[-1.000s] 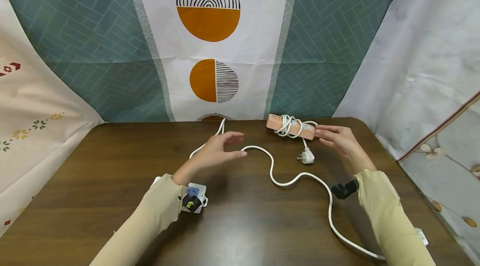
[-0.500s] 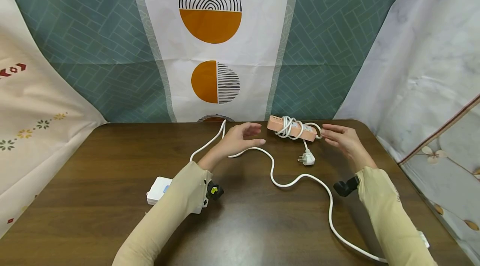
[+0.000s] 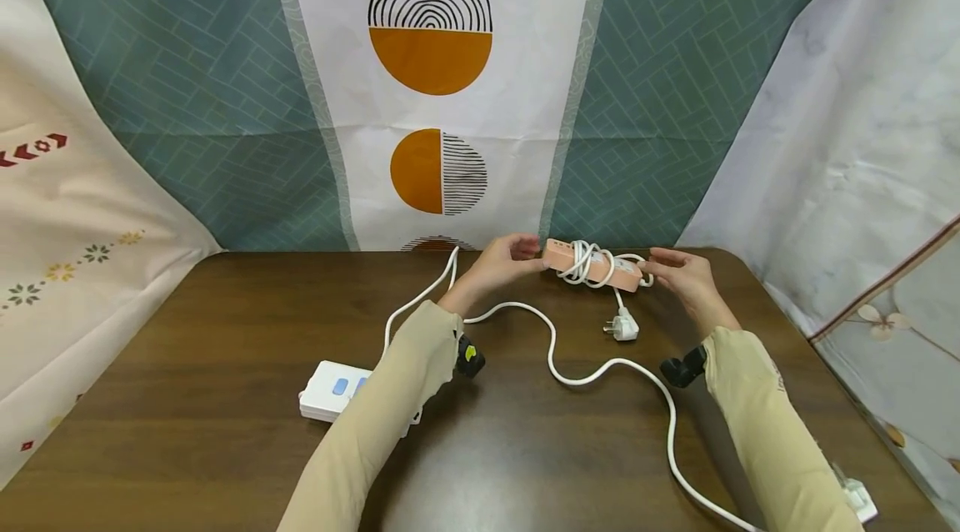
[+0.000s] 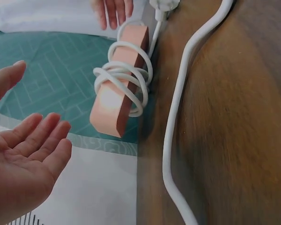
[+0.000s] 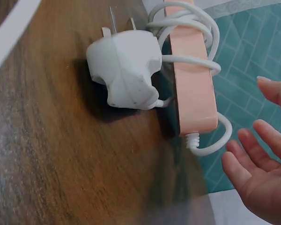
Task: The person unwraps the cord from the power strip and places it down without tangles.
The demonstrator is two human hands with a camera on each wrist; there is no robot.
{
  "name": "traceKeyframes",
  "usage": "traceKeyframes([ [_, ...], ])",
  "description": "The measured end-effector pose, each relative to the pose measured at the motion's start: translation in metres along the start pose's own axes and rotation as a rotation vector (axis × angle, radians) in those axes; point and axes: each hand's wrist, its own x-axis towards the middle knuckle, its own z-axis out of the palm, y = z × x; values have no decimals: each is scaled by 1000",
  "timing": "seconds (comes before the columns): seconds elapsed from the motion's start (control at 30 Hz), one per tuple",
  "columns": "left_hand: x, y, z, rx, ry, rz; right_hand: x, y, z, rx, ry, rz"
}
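Observation:
A pink power strip (image 3: 557,255), its white cord wound around the middle, lies near the table's back edge. The white three-pin plug (image 5: 126,65) of that cord sits on the table in front of it. My left hand (image 3: 508,262) is at the strip's left end, and in the left wrist view its fingers (image 4: 51,136) are spread with a gap to the strip. At the other end is my right hand (image 3: 686,280), fingertips overlapping the strip's corner in the head view. The right wrist view shows those fingers (image 5: 267,136) relaxed and apart from it.
A white power strip (image 3: 327,390) lies at the left, partly hidden under my left sleeve. Its long white cord (image 3: 581,380) snakes across the table toward another plug (image 3: 860,502) by my right forearm. A patterned cloth (image 3: 630,98) hangs behind the table.
My left hand has moved right, from above the white cord to the left end of the pink strip. My right hand has stayed near the strip's right end, shifting only slightly.

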Motion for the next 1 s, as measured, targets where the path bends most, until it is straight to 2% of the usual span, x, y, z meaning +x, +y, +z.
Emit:
traceKeyframes([
  [0.17,18,-6,8,-29,-4,-6,5,6,-2,-18,-34,10],
  [0.43,43,-14,16,-10,-24,-52,14,12,-2,-15,-103,45],
  [0.6,51,-17,18,32,-25,-103,18,12,1,-35,-146,51],
  [0.7,48,-6,18,20,-39,-139,21,13,2,-41,-148,67],
  [0.77,53,-10,20,8,-37,-146,22,13,2,-49,-148,76],
  [0.83,61,-19,22,4,-27,-156,23,13,2,-58,-143,87],
  [0.9,97,-70,31,16,-6,-112,24,14,2,-53,-149,88],
  [1.0,163,-158,46,-2,-5,-67,27,16,2,-39,-156,81],
])
